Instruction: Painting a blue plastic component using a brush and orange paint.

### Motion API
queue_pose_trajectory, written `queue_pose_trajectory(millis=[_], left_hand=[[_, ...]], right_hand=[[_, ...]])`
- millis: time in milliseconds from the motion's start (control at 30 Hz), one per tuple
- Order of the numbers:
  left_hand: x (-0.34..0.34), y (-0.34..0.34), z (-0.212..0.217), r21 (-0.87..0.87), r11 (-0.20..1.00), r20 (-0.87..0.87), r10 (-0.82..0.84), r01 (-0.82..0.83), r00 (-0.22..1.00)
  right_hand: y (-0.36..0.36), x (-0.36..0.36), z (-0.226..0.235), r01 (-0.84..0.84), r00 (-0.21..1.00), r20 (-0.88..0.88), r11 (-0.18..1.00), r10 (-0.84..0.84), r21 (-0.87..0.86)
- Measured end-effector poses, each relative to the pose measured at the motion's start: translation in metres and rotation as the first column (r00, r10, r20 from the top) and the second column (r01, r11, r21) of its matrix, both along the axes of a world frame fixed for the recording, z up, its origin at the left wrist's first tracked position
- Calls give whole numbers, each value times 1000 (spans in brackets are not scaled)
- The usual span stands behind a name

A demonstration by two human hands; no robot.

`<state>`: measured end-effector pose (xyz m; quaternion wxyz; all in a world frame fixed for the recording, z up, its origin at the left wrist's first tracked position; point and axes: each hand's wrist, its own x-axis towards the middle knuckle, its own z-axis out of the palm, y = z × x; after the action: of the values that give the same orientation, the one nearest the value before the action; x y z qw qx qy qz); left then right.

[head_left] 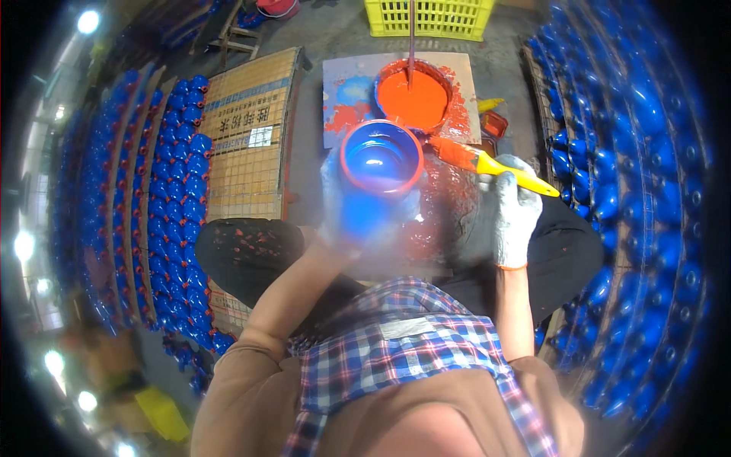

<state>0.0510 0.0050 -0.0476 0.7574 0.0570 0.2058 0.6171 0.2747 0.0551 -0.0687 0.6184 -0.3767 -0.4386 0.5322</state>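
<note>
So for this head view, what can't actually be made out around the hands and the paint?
- Left hand: blurred, largely behind the blue cup-shaped part; its grip is unclear.
- Paintbrush: bristle tip smeared orange, contact with the part's rim uncertain.
- Stick in the orange paint bucket: top cut off by the upper edge.
- Yellow crate: cut off at the upper edge, contents unseen.
- Right hand: gloved, fingers wrapped under the handle.

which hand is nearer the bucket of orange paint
Right. The right hand, gloved and holding the yellow-handled brush, sits just below and right of the orange paint bucket. The left hand is lower, holding the blue pipe fitting.
</note>
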Motion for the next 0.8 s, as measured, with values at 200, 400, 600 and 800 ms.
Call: queue_pose_trajectory(millis=[200,400,600,800], left_hand=[[-4,-4,21,71,992,-589,125,-103,798],[-12,-3,7,127,990,-643,34,63,765],[3,0,24,93,992,-498,-23,80,867],[-19,3,-10,149,988,-801,140,-32,582]], right_hand=[[-9,-3,42,73,994,82,997,-71,-19],[-10,-21,50,-54,988,151,965,15,257],[-23,-13,67,-285,831,533,703,-158,652],[-29,15,68,-436,786,619,700,-10,565]])
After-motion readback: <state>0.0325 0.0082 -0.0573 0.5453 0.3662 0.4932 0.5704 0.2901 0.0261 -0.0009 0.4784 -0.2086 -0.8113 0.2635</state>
